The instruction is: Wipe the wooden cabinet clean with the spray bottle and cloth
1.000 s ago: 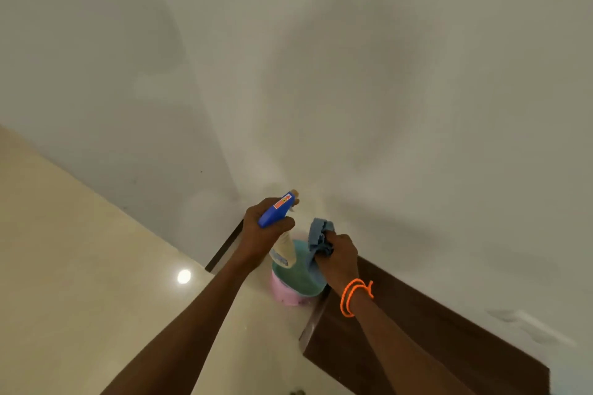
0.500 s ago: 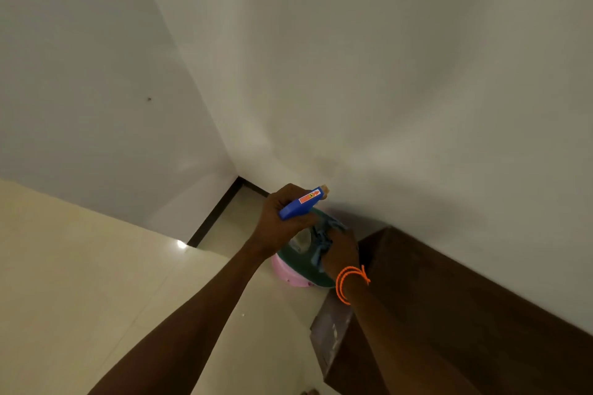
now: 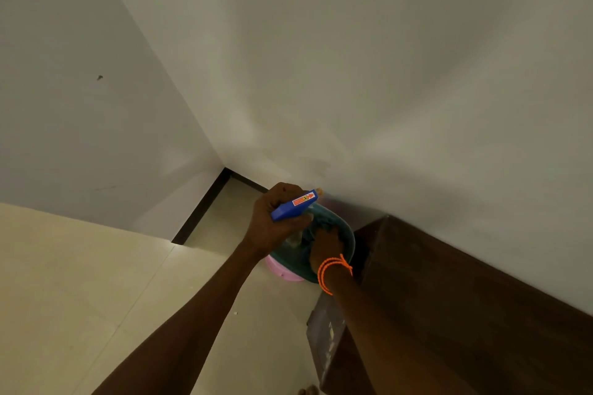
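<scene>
A person's left hand point(image 3: 276, 221) grips the blue trigger head of a spray bottle point(image 3: 294, 204), fingers curled round its neck, the nozzle aimed away toward the pale wall point(image 3: 385, 74). Only a sliver of the bottle's clear body shows beneath the hand; the rest is hidden behind the palm.

Just to the right of that hand, the right hand point(image 3: 325, 245) reaches down into a teal basin point(image 3: 348, 242), its fingers bunched on a bluish cloth point(image 3: 324, 228). In the dim light the cloth is hard to make out, and how much of it the fingers enclose cannot be told. An orange beaded cord point(image 3: 333, 271) circles the right wrist.

The basin sits on a pink object point(image 3: 284, 272), mostly covered and of unclear shape, on the cream tiled floor point(image 3: 96, 298) below both hands.

The dark wooden cabinet point(image 3: 449, 314) stands just to the right of the right hand, against the wall, with the right forearm crossing its near corner. Its far end is cut off by the frame's edge, and its front face is lost in shadow. A dark skirting strip point(image 3: 202, 207) runs along the corner beyond the left hand.
</scene>
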